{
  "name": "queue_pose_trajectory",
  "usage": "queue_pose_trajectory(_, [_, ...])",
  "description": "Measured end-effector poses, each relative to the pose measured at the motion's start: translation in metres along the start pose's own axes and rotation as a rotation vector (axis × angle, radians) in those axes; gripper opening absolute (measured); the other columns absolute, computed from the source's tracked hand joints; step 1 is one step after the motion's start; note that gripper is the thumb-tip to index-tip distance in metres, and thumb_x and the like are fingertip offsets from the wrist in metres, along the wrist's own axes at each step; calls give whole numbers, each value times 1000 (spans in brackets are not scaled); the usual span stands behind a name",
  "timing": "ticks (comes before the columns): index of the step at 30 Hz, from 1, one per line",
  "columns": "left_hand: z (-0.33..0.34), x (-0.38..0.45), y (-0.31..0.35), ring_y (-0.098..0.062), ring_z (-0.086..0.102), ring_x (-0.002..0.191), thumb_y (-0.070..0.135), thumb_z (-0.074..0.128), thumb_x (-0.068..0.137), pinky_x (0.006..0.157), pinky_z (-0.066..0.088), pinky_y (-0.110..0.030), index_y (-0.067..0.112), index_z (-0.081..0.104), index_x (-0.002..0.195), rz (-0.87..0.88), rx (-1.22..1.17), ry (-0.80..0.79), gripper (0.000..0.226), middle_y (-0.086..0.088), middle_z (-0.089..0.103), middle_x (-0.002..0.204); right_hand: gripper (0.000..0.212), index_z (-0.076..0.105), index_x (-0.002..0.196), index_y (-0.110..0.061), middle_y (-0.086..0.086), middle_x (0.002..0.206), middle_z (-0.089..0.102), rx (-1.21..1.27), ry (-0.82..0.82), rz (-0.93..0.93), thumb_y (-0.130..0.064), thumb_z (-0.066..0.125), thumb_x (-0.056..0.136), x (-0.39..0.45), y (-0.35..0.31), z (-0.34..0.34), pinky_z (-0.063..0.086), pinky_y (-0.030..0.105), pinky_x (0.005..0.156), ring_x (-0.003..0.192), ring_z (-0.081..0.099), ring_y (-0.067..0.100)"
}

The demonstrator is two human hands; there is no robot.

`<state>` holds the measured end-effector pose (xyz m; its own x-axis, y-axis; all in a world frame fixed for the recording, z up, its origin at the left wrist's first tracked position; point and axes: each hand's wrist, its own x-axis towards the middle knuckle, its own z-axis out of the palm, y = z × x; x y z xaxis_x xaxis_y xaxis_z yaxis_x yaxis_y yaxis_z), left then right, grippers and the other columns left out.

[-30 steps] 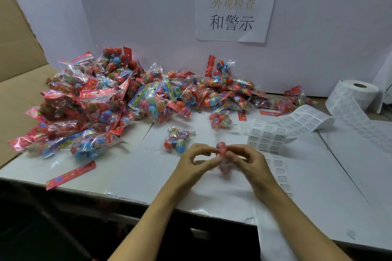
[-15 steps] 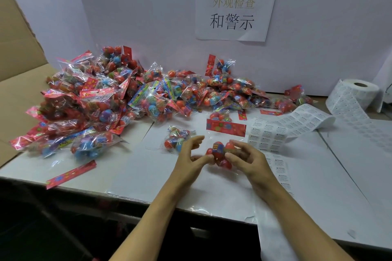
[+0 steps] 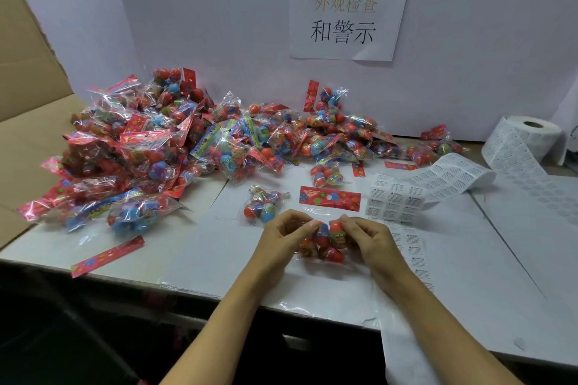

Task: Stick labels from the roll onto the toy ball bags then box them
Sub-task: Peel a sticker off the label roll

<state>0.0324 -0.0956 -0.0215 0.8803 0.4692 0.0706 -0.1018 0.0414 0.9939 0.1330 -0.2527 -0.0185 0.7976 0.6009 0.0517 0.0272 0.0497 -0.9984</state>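
You hold one toy ball bag (image 3: 325,239) pinched between your left hand (image 3: 283,239) and right hand (image 3: 370,241), just left of the label strip (image 3: 395,198). The heap (image 3: 162,147) further left appears unlabelled; most work likely remains, boxing included.

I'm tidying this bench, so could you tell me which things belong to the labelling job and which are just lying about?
In use: held bag, left hand, right hand, label strip, label roll, bag pile.
Lying about: wall sign, loose red header card.
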Motion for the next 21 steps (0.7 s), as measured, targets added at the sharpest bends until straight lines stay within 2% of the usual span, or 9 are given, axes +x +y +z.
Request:
queue_pose_trajectory(2, [0, 0, 1, -20, 71, 87, 17, 73, 94, 78, 58, -34, 14, 74, 89, -23, -16, -6, 7, -8, 74, 86, 35, 82, 95, -21, 12, 93, 78, -8, 4, 3, -50, 66, 85, 0, -1, 0, 62, 35, 76, 90, 75, 29])
queue_pose_trajectory(5, [1, 0, 1, -27, 71, 89, 17, 74, 94, 85, 58, -47, 19, 75, 83, -41, -34, -5, 11, -12, 74, 89, 33, 82, 94, -20, 13, 93, 78, 12, 7, 9, -47, 65, 87, -1, -3, 1, 61, 29, 71, 90, 75, 28])
queue_pose_trajectory(8, [0, 0, 2, -36, 72, 98, 19, 74, 94, 91, 57, -54, 19, 75, 84, -50, -26, -6, 9, -15, 75, 93, 32, 82, 93, -20, 12, 93, 78, 26, 5, 9, -47, 65, 87, -2, -4, 1, 59, 26, 68, 89, 75, 27])
queue_pose_trajectory(12, [0, 0, 1, -33, 72, 103, 24, 74, 94, 92, 59, -50, 18, 75, 88, -61, -14, 0, 8, -11, 76, 96, 34, 82, 93, -21, 12, 93, 77, 14, 3, 4, -49, 65, 86, -1, -3, 1, 60, 27, 69, 89, 75, 26])
queue_pose_trajectory(17, [0, 1, 1, -24, 72, 90, 24, 75, 92, 79, 56, -43, 20, 77, 86, -49, -68, 49, 8, -6, 76, 89, 33, 80, 96, -23, 6, 93, 78, 0, -10, -4, -50, 67, 82, -3, -4, 0, 54, 19, 67, 84, 73, 16])
queue_pose_trajectory(21, [-1, 3, 2, -27, 74, 83, 27, 76, 86, 70, 62, -38, 18, 78, 88, -65, -273, 90, 10, -11, 76, 92, 34, 75, 107, -11, 10, 97, 78, 5, -127, -25, -29, 78, 79, -4, -5, 1, 56, 23, 77, 88, 75, 20])
